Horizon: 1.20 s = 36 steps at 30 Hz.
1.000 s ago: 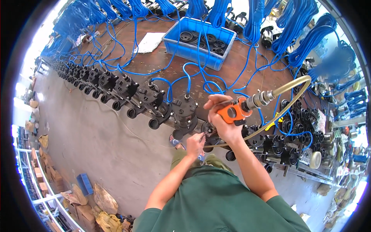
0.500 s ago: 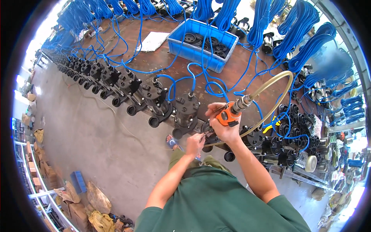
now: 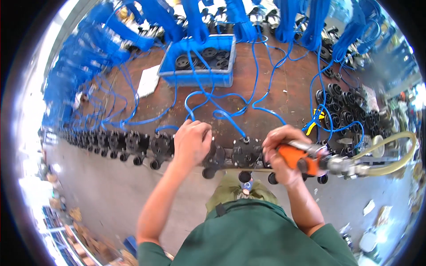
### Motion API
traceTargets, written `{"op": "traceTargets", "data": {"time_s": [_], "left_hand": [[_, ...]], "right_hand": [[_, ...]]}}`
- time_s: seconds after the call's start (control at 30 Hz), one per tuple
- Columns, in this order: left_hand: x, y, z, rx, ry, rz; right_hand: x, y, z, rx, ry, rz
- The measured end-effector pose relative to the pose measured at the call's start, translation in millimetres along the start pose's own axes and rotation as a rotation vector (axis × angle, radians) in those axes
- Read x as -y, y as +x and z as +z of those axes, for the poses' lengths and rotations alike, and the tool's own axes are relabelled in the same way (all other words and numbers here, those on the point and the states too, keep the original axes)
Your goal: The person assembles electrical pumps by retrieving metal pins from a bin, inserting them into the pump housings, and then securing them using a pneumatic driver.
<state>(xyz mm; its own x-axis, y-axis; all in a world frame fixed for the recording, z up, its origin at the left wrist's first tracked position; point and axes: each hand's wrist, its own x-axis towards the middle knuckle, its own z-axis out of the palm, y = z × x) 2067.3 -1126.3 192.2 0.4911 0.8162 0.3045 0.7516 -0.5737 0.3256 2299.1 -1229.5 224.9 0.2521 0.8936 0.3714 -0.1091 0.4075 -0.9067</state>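
Observation:
My right hand (image 3: 284,153) is wrapped round an orange air tool (image 3: 301,160), which is tilted sideways. A clear yellowish hose (image 3: 395,166) runs from its metal coupling. The tool and its coupling are blurred by motion. My left hand (image 3: 191,144) is over the row of black pumps, fingers curled down and partly hidden; what they hold cannot be made out. Between my hands stands a black pump (image 3: 247,151) with a blue cable (image 3: 233,124) leaving its top. Another black pump (image 3: 162,145) stands just left of my left hand.
A blue crate (image 3: 199,80) with black round parts sits on the brown table (image 3: 284,95). White sheet (image 3: 148,81) lies to its left. Bundled blue cables (image 3: 195,22) hang along the back. At right lie yellow-handled pliers (image 3: 314,123) and black rings (image 3: 335,95).
My head view has turned. My left hand has moved up and left over the pumps. My right hand has carried the air tool right, and the tool has swung to point sideways.

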Motion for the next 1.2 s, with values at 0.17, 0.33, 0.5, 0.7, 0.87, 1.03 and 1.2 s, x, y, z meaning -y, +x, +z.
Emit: {"op": "traceTargets", "data": {"time_s": [0.17,0.33,0.5,0.7,0.87,1.03,1.2], "left_hand": [[19.3,99.3,55.1,1.001,0.417,0.391],[38.4,116.6,203.4,1.155,-0.295,0.784],[6.8,116.6,269.8,1.308,-0.581,1.010],[-5.6,120.3,272.3,1.410,-0.549,1.173],[1.3,112.7,277.7,1.371,-0.553,1.248],[16.0,106.5,277.7,1.211,-0.681,1.242],[14.1,103.1,264.9,1.210,-0.749,1.116]], "right_hand": [[-9.8,-27.1,-25.6,-0.156,-0.119,-0.053],[-4.2,-48.9,-39.6,-0.614,0.144,-0.059],[6.3,-63.8,-33.7,-0.808,-0.014,0.051],[-5.1,-59.0,-12.0,-0.925,-0.079,0.012],[-10.4,-30.9,-1.4,-0.869,-0.158,0.081],[-48.0,-0.5,3.4,-0.675,-0.278,0.150],[-80.1,11.9,0.4,-0.481,-0.446,0.136]]}}
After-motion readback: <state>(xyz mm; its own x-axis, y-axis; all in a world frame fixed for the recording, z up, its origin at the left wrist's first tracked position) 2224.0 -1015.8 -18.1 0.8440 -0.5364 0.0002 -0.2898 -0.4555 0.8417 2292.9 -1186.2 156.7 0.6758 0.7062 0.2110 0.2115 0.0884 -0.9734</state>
